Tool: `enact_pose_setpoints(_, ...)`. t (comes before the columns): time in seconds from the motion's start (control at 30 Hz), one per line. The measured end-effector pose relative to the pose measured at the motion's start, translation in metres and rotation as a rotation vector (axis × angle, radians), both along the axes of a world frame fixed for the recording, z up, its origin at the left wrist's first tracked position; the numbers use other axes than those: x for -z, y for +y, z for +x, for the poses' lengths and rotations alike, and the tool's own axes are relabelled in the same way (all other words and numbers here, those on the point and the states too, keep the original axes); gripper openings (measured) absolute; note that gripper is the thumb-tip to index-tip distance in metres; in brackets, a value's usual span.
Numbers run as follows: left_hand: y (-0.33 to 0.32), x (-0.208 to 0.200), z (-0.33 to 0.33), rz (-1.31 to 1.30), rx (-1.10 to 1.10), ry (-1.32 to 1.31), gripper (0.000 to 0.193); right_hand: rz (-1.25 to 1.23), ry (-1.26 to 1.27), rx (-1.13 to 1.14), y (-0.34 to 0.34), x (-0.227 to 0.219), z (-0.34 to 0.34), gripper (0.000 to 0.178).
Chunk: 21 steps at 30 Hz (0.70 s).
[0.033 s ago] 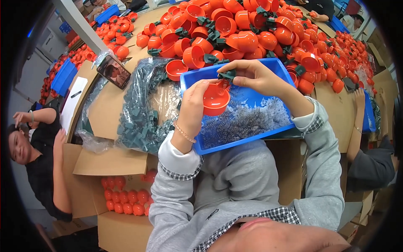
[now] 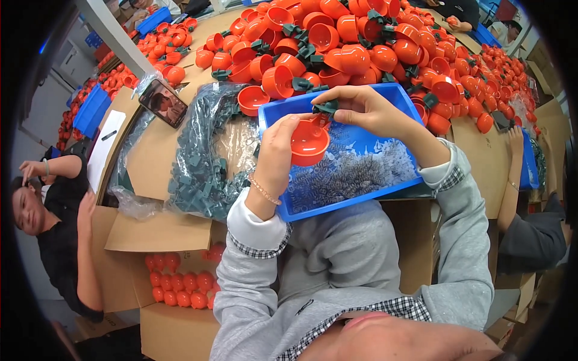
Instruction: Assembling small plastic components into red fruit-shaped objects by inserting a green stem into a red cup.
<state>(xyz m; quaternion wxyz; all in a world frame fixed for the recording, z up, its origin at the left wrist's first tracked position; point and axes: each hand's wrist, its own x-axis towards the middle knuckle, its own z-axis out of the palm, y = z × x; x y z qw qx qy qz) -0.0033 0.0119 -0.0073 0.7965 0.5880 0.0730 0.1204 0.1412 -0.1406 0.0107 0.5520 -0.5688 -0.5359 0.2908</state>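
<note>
Over a blue tray [image 2: 337, 207] my left hand [image 2: 276, 157] is closed on an orange-red plastic cup [image 2: 309, 144], its round mouth turned up toward me. The fingers of my right hand [image 2: 368, 112] pinch a dark green plastic clip [image 2: 327, 107] at the cup's far edge, where the two pieces meet. Whether they are fastened together I cannot tell. Below my hands the tray holds many small metal springs [image 2: 343, 180] and translucent whitish pieces [image 2: 394, 157].
Beyond the tray rises a large heap of orange-red cups [image 2: 355, 57] with green clips. To the left lie a clear bag of green parts [image 2: 201, 174] and a phone [image 2: 162, 103]. An open carton [image 2: 159, 234] holds orange-red cups. Other people sit at both sides.
</note>
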Motion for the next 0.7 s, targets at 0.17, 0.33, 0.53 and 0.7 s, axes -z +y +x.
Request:
enact_pose_setpoints(0.17, 0.0013, 0.0038, -0.0006, 0.013, -0.018, 0.005, 0.039, -0.015, -0.006, 0.014, -0.0003, 0.0003, -0.0025, 0.032)
enact_pose_setpoints(0.33, 0.0027, 0.0033, -0.0007, -0.009, 0.025, -0.015, 0.038, 0.029, 0.048, 0.026, 0.0010, 0.0008, -0.0035, 0.033)
enact_pose_setpoints(0.53, 0.0038, 0.0022, -0.0013, -0.010, -0.015, 0.004, 0.038, 0.022, 0.027, 0.011, 0.0032, 0.0016, -0.0047, 0.032)
enact_pose_setpoints(0.7, 0.0027, 0.0036, -0.0026, -0.003, -0.013, 0.015, 0.037, -0.006, 0.023, 0.004, 0.0014, 0.0030, -0.0062, 0.032)
